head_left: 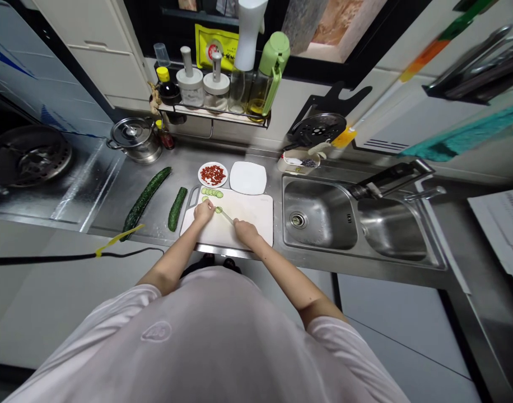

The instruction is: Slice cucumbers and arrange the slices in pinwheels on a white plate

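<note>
Far left, a dark pan [13,173] sits on the stove, and next along comes your steel pot [145,154], its lid hiding whatever is inside. Here's the long cucumber [145,200] on the counter, slanting from near left to far right. Above, on the rack, a bottle with a yellow cap [168,90] holds dark liquid. Just right of that cucumber lies the short cucumber [178,209], tilted much the same way.

Now your left hand [204,211], over the left part of the white cutting board [252,224]: fingers drawn together, though I can't tell whether they're pinching anything. Just beyond them, cucumber slices [212,192] overlap in a row running left to right. Farther back, the round plate [200,176] carries small red pieces. And there's your knife [228,218] over the board's middle, blade pointing far and left, handle near and right, a single slice [218,210] at its tip. Your right hand [246,231] has its fingers wrapped around that handle. Behind the board sits the square white plate [248,178]; on the rack, the green-topped bottle [275,53] holds yellowish liquid. Farther right, a small caddy [288,166] holds white and dark items, too small to identify.
</note>
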Tool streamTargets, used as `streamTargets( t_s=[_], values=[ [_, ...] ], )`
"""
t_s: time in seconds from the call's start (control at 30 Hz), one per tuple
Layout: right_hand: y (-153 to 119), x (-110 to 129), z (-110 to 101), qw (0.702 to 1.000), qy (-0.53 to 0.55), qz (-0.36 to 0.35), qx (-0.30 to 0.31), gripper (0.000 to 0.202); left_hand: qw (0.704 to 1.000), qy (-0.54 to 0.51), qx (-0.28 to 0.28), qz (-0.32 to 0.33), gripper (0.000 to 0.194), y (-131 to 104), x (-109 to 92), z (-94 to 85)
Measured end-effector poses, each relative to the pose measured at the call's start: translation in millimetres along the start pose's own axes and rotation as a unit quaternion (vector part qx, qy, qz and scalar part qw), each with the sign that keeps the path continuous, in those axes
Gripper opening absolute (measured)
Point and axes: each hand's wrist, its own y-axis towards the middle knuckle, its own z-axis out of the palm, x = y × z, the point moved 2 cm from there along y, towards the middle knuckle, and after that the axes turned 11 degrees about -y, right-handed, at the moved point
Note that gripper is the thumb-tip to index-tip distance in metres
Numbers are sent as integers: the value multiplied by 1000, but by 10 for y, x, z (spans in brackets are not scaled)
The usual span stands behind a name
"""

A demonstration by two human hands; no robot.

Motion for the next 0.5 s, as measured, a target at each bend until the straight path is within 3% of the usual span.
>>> streamTargets(
  t_s=[0.5],
  values=[
    [-163,-146,103,999,6,7,35,30,1000,5,0,4,19,-7,-16,-9]
  ],
)
